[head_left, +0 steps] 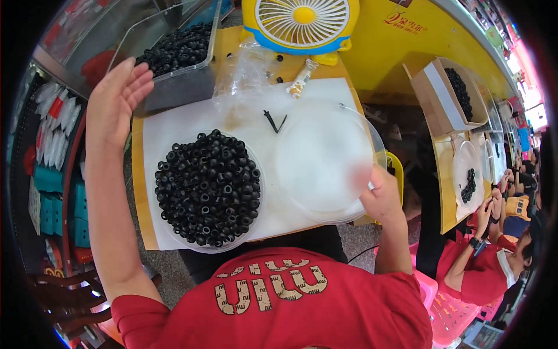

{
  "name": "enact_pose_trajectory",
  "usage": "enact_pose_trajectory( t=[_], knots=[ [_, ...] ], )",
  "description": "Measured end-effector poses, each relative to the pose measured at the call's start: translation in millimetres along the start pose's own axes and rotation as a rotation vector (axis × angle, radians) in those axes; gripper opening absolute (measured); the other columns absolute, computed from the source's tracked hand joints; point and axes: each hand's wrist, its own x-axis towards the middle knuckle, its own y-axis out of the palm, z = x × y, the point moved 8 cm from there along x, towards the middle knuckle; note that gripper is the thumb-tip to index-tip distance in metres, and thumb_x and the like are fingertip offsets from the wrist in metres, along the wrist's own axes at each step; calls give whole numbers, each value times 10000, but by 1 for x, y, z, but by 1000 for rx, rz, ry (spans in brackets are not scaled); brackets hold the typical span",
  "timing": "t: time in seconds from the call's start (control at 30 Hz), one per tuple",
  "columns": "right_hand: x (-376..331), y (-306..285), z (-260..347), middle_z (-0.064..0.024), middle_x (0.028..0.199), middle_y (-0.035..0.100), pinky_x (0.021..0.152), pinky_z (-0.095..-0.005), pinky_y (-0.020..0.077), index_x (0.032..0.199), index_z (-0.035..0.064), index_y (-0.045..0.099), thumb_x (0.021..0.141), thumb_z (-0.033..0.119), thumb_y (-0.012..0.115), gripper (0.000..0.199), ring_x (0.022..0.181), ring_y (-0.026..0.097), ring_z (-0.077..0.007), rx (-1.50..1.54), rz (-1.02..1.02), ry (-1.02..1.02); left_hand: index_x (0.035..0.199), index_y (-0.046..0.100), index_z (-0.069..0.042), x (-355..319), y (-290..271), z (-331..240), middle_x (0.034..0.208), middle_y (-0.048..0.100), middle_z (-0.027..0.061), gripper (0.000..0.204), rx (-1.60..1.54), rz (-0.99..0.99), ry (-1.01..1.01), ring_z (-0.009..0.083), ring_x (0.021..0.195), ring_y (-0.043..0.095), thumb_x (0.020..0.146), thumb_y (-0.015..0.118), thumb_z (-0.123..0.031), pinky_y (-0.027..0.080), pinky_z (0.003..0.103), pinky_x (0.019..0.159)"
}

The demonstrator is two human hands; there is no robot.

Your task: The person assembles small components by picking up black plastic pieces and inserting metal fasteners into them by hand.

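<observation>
My left hand (120,93) is raised at the near left corner of a clear bin (180,87) heaped with small black ring-shaped parts (177,49). Its fingers are stretched out and hold nothing. My right hand (382,193) is closed at the right rim of a clear round plastic tray (322,168); its fingertips are partly smeared, and a small white glint shows beside them. Left of that tray, a second clear round tray (260,218) carries a big pile of black ring-shaped parts (206,189). Two thin black strips (273,122) lie between the trays and the bin.
Behind the trays are a crumpled clear plastic bag (244,72), a small wrapped packet (302,78) and a yellow and blue fan (302,26). A yellow container (396,168) stands beside the table on the right. Further right, a cardboard box (444,99) sits near a co-worker (482,262).
</observation>
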Motion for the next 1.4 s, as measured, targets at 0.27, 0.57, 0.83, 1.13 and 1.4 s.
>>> enact_pose_trajectory(
  t=[0.27, 0.57, 0.83, 1.13, 1.4],
  knots=[
    [-12, 47, -21, -139, 758, 564, 639, -366, 452, 816, 32, 554, 708, 61, 549, 113, 723, 553, -314, -259, 275, -43, 1040, 530, 16, -103, -8, 68, 906, 587, 111, 235, 160, 74, -218, 160, 788, 578, 845, 486, -106, 499, 268, 666],
    [-3, 65, -19, -160, 733, 526, 645, -418, 448, 747, 17, 505, 679, 108, 528, 116, 735, 536, -334, -457, 263, -44, 967, 576, 1, -155, -17, 79, 833, 610, 73, 167, 237, 89, -285, 105, 722, 575, 824, 516, -63, 481, 217, 606],
    [-4, 66, -13, -161, 787, 539, 655, -382, 443, 837, 15, 540, 683, 54, 547, 158, 735, 540, -334, -361, 252, -40, 862, 603, -39, -169, 21, 73, 699, 567, 35, 134, 842, 252, 109, 111, 600, 528, 730, 614, -63, 415, 223, 546],
    [-6, 52, -14, -129, 771, 591, 624, -288, 453, 846, 18, 557, 739, 69, 591, 123, 708, 585, -218, 108, 125, 232, 890, 565, -53, -157, 57, 86, 826, 551, 82, 209, 1142, 354, 259, 199, 651, 557, 694, 631, -85, 453, 280, 536],
    [6, 105, 51, -9, 748, 562, 587, -197, 416, 866, -5, 585, 749, 4, 603, 120, 667, 513, -62, 1004, 421, 271, 963, 543, 5, -175, 29, 122, 923, 589, 147, 229, -491, 225, -640, 193, 779, 611, 742, 548, 65, 537, 289, 687]
  ],
)
